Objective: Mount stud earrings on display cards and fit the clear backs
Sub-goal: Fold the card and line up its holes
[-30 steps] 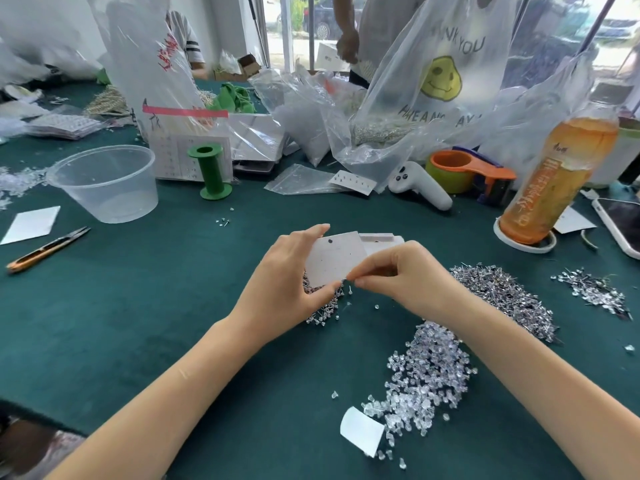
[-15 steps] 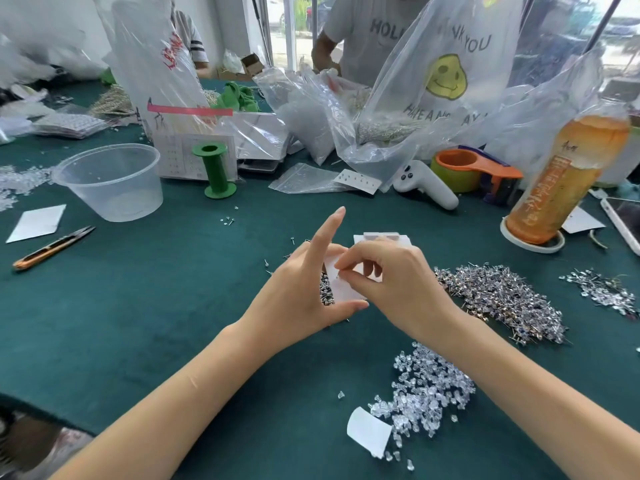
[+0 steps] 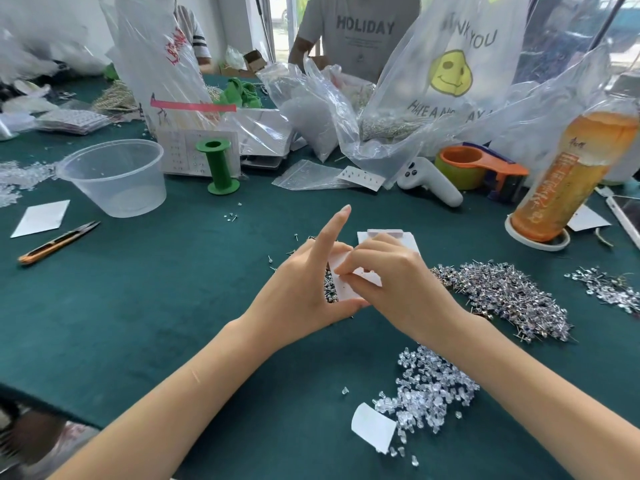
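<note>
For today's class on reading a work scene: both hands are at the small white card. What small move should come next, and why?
Probably press the stud home through the small white display card. The left hand holds the card, forefinger raised; the right hand pinches at its face, though the stud itself is hidden. The heap of clear plastic backs lies untouched nearby, for afterwards.

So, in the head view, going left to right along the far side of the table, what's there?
Snips → clear tub → green spool → white controller → tape dispenser → orange bottle → phone.
</note>
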A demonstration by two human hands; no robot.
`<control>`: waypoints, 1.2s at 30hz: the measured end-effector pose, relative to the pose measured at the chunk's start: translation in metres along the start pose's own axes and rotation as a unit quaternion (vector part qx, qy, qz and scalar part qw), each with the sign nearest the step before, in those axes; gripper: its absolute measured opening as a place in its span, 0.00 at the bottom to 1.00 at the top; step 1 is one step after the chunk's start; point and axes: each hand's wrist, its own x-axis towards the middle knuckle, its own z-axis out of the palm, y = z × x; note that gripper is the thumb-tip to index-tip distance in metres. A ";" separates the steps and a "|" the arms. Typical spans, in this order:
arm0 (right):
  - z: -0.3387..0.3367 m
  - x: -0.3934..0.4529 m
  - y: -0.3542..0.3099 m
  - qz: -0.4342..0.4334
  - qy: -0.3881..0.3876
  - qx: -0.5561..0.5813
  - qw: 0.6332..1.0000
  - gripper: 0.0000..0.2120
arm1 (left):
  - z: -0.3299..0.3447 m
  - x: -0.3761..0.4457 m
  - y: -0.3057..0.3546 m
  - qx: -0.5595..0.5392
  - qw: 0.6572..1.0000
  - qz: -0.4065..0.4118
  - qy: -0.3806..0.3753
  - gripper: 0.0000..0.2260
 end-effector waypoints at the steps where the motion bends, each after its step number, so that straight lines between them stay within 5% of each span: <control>1: 0.001 0.000 0.001 -0.005 -0.007 0.005 1.000 0.07 | 0.000 0.000 0.000 -0.002 1.000 -0.001 0.000 0.45; 5: -0.003 0.001 0.002 0.041 0.014 0.038 0.998 0.11 | -0.002 0.001 -0.002 -0.014 1.000 -0.020 0.006 0.47; 8: -0.020 0.002 0.006 0.100 0.054 0.065 0.991 0.04 | -0.005 0.002 -0.008 -0.015 0.999 -0.046 0.020 0.48; 13: -0.031 -0.003 0.009 0.154 -0.198 -0.026 0.968 0.05 | -0.008 0.003 -0.018 -0.010 0.997 -0.066 0.036 0.48; 15: -0.022 -0.006 0.004 0.148 -0.231 -0.063 0.959 0.03 | -0.009 0.004 -0.020 -0.009 0.997 -0.071 0.040 0.48; 32: -0.001 -0.010 -0.008 0.159 -0.178 -0.055 0.970 0.05 | -0.014 0.002 -0.022 0.019 0.997 -0.079 0.007 0.47; 36: -0.016 -0.004 -0.004 0.186 -0.130 0.077 0.971 0.04 | -0.015 0.003 -0.021 0.017 0.997 -0.078 0.013 0.46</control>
